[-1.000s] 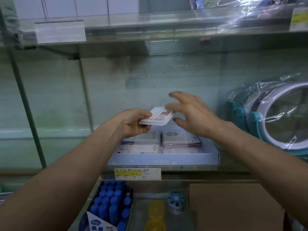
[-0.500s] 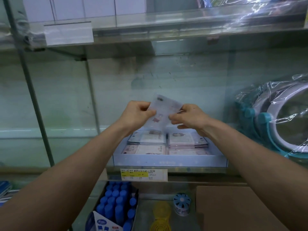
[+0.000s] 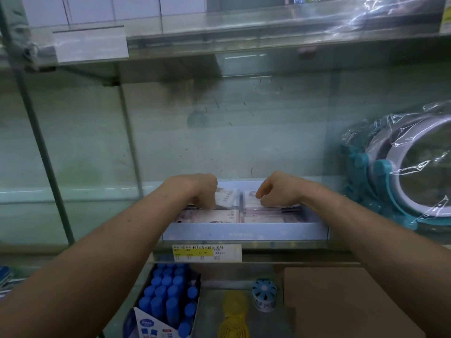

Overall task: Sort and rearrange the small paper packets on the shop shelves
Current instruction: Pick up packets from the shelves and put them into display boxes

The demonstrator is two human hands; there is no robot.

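Observation:
A shallow pale-blue tray [image 3: 244,234] on the middle shelf holds flat stacks of small paper packets, with two front stacks [image 3: 210,217] and two behind. My left hand [image 3: 202,191] is down in the tray's back left, fingers curled round the left edge of a tilted paper packet [image 3: 227,197] lying on that stack. My right hand [image 3: 275,191] is down over the back-right stack [image 3: 251,202], fingers curled downward with the thumb against its top. Whether it pinches a packet is hidden by the hand.
A plastic-wrapped teal and white round item [image 3: 402,172] leans at the right of the shelf. A price label [image 3: 206,252] is on the shelf edge. Below are a box of blue-capped tubes [image 3: 166,296], a yellow disc [image 3: 234,315], a small blue-lidded tub [image 3: 264,296] and a cardboard box [image 3: 341,303].
Both hands held one packet up above the tray half a second ago. They have dropped into the tray, the packet now lies on the back-left stack, and my right hand has moved to the back-right stack.

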